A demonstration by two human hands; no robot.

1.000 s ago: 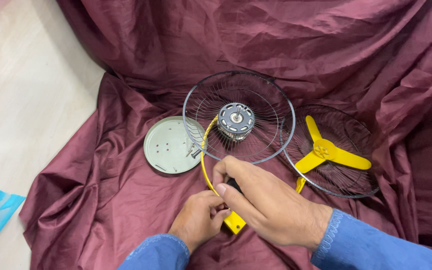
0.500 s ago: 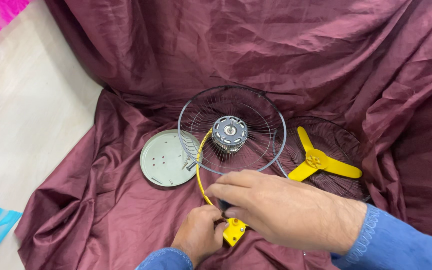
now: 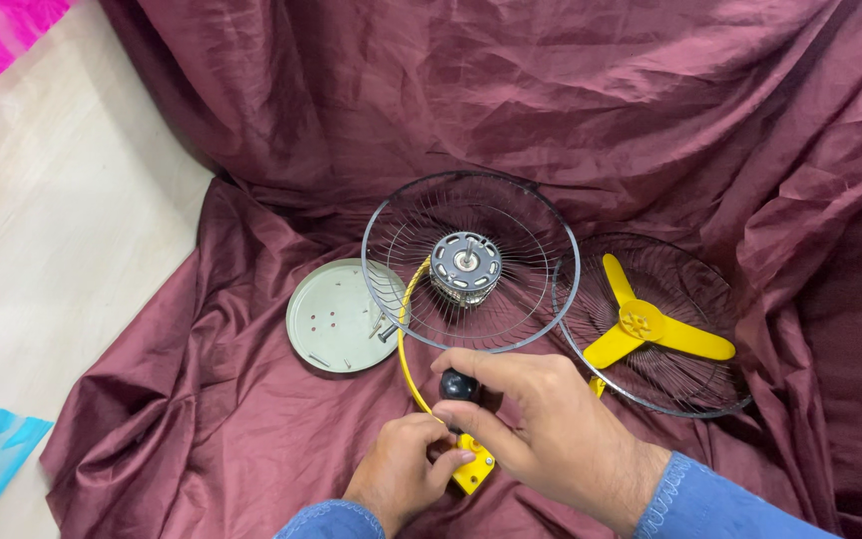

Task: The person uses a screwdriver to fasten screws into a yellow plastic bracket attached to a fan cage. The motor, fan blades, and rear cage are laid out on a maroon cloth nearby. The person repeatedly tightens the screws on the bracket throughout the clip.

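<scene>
The fan is seen in pieces: the motor (image 3: 465,268) sits in the rear wire guard (image 3: 471,262) just beyond the hands, while the glossy yellow three-blade propeller (image 3: 650,327) lies in the second guard (image 3: 655,324) to the right, unmounted. The black round-handled screwdriver (image 3: 458,387) is gripped by the right hand (image 3: 541,429); the yellow metal bracket (image 3: 472,467) is pinched by the left hand (image 3: 403,474). A dull grey round cover (image 3: 336,316) rests to the left on creased maroon cloth (image 3: 251,399).
</scene>
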